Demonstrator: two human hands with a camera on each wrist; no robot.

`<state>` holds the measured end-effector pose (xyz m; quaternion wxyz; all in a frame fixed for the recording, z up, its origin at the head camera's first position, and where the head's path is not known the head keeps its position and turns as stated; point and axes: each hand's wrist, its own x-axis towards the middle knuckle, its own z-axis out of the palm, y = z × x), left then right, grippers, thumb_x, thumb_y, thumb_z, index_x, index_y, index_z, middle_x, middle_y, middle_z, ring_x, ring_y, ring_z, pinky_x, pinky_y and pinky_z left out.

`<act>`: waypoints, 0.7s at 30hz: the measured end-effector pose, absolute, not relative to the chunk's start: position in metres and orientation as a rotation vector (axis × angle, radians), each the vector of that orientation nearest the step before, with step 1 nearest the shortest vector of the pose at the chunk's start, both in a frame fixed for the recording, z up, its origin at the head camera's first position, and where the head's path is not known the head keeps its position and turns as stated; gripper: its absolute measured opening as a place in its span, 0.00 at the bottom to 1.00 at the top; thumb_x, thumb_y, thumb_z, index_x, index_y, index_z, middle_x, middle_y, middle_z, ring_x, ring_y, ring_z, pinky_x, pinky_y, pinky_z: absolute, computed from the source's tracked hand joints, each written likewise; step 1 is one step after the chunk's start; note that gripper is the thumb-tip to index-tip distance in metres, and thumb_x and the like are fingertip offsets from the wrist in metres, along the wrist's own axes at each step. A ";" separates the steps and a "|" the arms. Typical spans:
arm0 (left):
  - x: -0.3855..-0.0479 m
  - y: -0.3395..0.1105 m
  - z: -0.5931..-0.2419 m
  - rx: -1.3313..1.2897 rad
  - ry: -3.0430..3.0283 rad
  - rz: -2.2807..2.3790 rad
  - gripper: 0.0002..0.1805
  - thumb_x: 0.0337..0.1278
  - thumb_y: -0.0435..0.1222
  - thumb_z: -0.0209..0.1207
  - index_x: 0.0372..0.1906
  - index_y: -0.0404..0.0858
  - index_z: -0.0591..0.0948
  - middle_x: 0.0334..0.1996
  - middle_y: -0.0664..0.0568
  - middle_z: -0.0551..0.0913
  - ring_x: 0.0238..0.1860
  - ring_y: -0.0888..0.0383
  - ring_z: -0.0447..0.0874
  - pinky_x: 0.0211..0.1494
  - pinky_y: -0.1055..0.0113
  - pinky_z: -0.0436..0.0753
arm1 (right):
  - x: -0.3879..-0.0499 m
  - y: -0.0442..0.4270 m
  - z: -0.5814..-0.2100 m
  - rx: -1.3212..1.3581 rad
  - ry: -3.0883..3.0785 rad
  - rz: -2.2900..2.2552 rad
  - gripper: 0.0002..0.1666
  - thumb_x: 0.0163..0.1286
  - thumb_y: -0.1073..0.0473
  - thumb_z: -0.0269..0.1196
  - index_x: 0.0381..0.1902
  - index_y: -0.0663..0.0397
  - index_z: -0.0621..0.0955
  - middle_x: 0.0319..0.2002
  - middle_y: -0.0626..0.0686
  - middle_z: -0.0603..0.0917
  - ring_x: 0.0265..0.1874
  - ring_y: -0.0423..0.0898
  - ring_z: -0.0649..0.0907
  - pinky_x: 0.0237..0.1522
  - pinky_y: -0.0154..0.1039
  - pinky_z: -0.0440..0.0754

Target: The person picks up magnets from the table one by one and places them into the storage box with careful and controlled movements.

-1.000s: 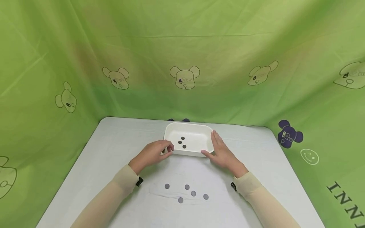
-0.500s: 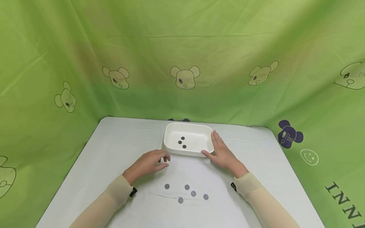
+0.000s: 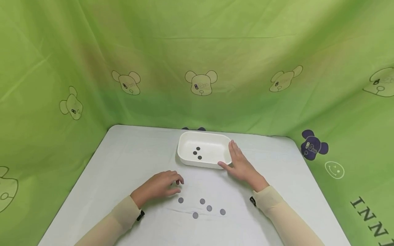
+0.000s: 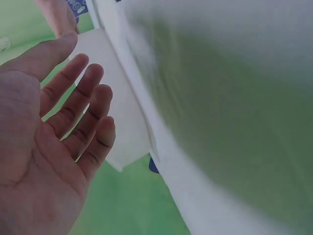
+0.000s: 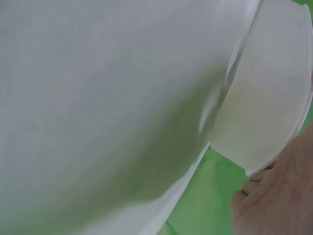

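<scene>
A white oblong box stands on the table, with several small dark discs on its floor. My right hand rests against the box's right end, fingers straight along the side and thumb at the front rim. In the right wrist view the same hand touches the end of the box. My left hand hovers in front of the box, fingers loosely bent. Its palm holds nothing in the left wrist view. Just nearer to me, several grey discs lie loose, the leftmost closest to the left thumb.
A white cloth covers the table. Green curtains printed with bear heads hang behind it and along both sides. Close to the table's back edge stands the box.
My left hand has drawn back from the box's front left corner toward the loose grey discs, thumb and fingers spreading apart. The right hand stays at the box.
</scene>
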<state>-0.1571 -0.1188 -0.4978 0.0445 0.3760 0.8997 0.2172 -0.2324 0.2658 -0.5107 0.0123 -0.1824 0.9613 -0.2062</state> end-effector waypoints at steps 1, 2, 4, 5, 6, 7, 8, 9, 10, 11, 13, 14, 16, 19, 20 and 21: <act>-0.156 -0.119 -0.499 1.163 2.739 0.663 0.13 0.67 0.41 0.73 0.52 0.45 0.87 0.42 0.59 0.85 0.40 0.64 0.78 0.45 0.68 0.82 | -0.232 0.266 -0.511 -0.572 3.001 -0.644 0.67 0.79 0.27 0.57 0.86 0.67 0.40 0.87 0.66 0.38 0.86 0.64 0.43 0.85 0.61 0.47; -0.155 -0.118 -0.500 1.171 2.733 0.660 0.13 0.66 0.42 0.73 0.52 0.46 0.86 0.42 0.59 0.85 0.40 0.64 0.79 0.46 0.68 0.82 | -0.232 0.266 -0.511 -0.570 3.003 -0.640 0.67 0.79 0.26 0.57 0.86 0.67 0.40 0.87 0.66 0.39 0.86 0.64 0.43 0.86 0.61 0.46; -0.154 -0.118 -0.502 1.184 2.720 0.654 0.14 0.66 0.42 0.74 0.52 0.46 0.86 0.42 0.59 0.85 0.40 0.64 0.79 0.47 0.67 0.83 | -0.232 0.267 -0.512 -0.570 3.007 -0.640 0.67 0.79 0.26 0.56 0.86 0.67 0.40 0.87 0.66 0.39 0.86 0.64 0.42 0.85 0.61 0.47; -0.153 -0.118 -0.502 1.187 2.715 0.648 0.14 0.66 0.42 0.73 0.52 0.46 0.86 0.42 0.59 0.85 0.40 0.65 0.78 0.47 0.67 0.83 | -0.232 0.267 -0.512 -0.572 3.007 -0.641 0.67 0.79 0.26 0.56 0.86 0.68 0.40 0.87 0.66 0.39 0.86 0.63 0.42 0.85 0.62 0.47; -0.153 -0.117 -0.503 1.190 2.706 0.645 0.14 0.66 0.42 0.73 0.52 0.46 0.86 0.43 0.59 0.84 0.41 0.65 0.78 0.48 0.67 0.83 | -0.232 0.267 -0.512 -0.575 3.009 -0.640 0.67 0.79 0.26 0.56 0.86 0.68 0.40 0.87 0.66 0.39 0.86 0.64 0.42 0.85 0.62 0.47; -0.152 -0.117 -0.504 1.189 2.698 0.641 0.14 0.66 0.43 0.73 0.52 0.46 0.86 0.43 0.60 0.84 0.41 0.65 0.78 0.49 0.67 0.83 | -0.232 0.267 -0.513 -0.579 3.011 -0.639 0.67 0.79 0.26 0.56 0.86 0.68 0.40 0.87 0.67 0.39 0.86 0.64 0.43 0.85 0.63 0.47; -0.152 -0.117 -0.505 1.193 2.691 0.643 0.14 0.66 0.43 0.74 0.52 0.46 0.86 0.43 0.60 0.84 0.41 0.65 0.78 0.49 0.67 0.83 | -0.232 0.267 -0.513 -0.574 3.008 -0.640 0.67 0.78 0.26 0.56 0.86 0.67 0.40 0.87 0.66 0.39 0.86 0.64 0.42 0.85 0.62 0.46; -0.151 -0.117 -0.505 1.198 2.685 0.643 0.14 0.66 0.44 0.74 0.52 0.47 0.86 0.42 0.60 0.84 0.41 0.66 0.78 0.49 0.67 0.83 | -0.233 0.267 -0.513 -0.573 3.007 -0.636 0.67 0.78 0.26 0.56 0.86 0.67 0.39 0.87 0.66 0.38 0.86 0.64 0.42 0.85 0.62 0.47; -0.150 -0.116 -0.506 1.202 2.680 0.642 0.14 0.66 0.45 0.74 0.52 0.47 0.86 0.42 0.60 0.83 0.41 0.66 0.78 0.49 0.67 0.83 | -0.233 0.267 -0.513 -0.571 3.004 -0.632 0.67 0.79 0.25 0.55 0.86 0.66 0.38 0.87 0.65 0.37 0.86 0.64 0.42 0.85 0.62 0.47; -0.150 -0.116 -0.507 1.204 2.675 0.639 0.14 0.66 0.45 0.74 0.51 0.47 0.86 0.42 0.61 0.83 0.41 0.66 0.78 0.50 0.67 0.82 | -0.233 0.267 -0.514 -0.567 3.001 -0.627 0.67 0.79 0.25 0.55 0.86 0.66 0.38 0.87 0.64 0.36 0.86 0.63 0.41 0.85 0.62 0.46; -0.148 -0.116 -0.508 1.204 2.668 0.636 0.14 0.66 0.47 0.74 0.51 0.48 0.86 0.42 0.61 0.83 0.41 0.66 0.78 0.50 0.67 0.82 | -0.233 0.267 -0.514 -0.559 2.996 -0.624 0.67 0.79 0.25 0.55 0.87 0.64 0.37 0.88 0.62 0.35 0.87 0.61 0.40 0.86 0.61 0.46; -0.148 -0.116 -0.509 1.203 2.663 0.635 0.14 0.66 0.47 0.73 0.51 0.48 0.86 0.42 0.61 0.83 0.41 0.66 0.78 0.50 0.67 0.82 | -0.234 0.267 -0.515 -0.553 2.993 -0.623 0.67 0.79 0.25 0.54 0.87 0.63 0.36 0.88 0.61 0.34 0.87 0.60 0.39 0.86 0.60 0.45; -0.146 -0.116 -0.510 1.193 2.652 0.631 0.13 0.67 0.47 0.73 0.50 0.49 0.86 0.42 0.62 0.83 0.42 0.65 0.79 0.51 0.66 0.83 | -0.234 0.267 -0.515 -0.550 2.989 -0.624 0.67 0.78 0.25 0.55 0.87 0.63 0.36 0.88 0.60 0.34 0.87 0.59 0.39 0.86 0.59 0.45; -0.145 -0.116 -0.511 1.181 2.636 0.631 0.11 0.68 0.46 0.72 0.50 0.50 0.86 0.43 0.62 0.83 0.44 0.65 0.82 0.52 0.66 0.83 | -0.233 0.267 -0.515 -0.549 2.986 -0.632 0.68 0.78 0.25 0.55 0.87 0.64 0.36 0.88 0.61 0.34 0.87 0.60 0.40 0.86 0.59 0.44; -0.144 -0.116 -0.511 1.179 2.631 0.631 0.11 0.68 0.45 0.73 0.49 0.50 0.86 0.43 0.62 0.83 0.44 0.65 0.82 0.52 0.66 0.83 | -0.233 0.267 -0.515 -0.548 2.986 -0.632 0.68 0.78 0.25 0.55 0.87 0.64 0.36 0.88 0.60 0.34 0.87 0.61 0.40 0.86 0.59 0.45; -0.144 -0.116 -0.511 1.180 2.629 0.628 0.11 0.67 0.45 0.73 0.49 0.50 0.86 0.42 0.63 0.83 0.43 0.65 0.82 0.52 0.66 0.83 | -0.233 0.266 -0.514 -0.549 2.986 -0.631 0.68 0.78 0.24 0.55 0.87 0.64 0.36 0.88 0.60 0.34 0.87 0.61 0.40 0.86 0.59 0.45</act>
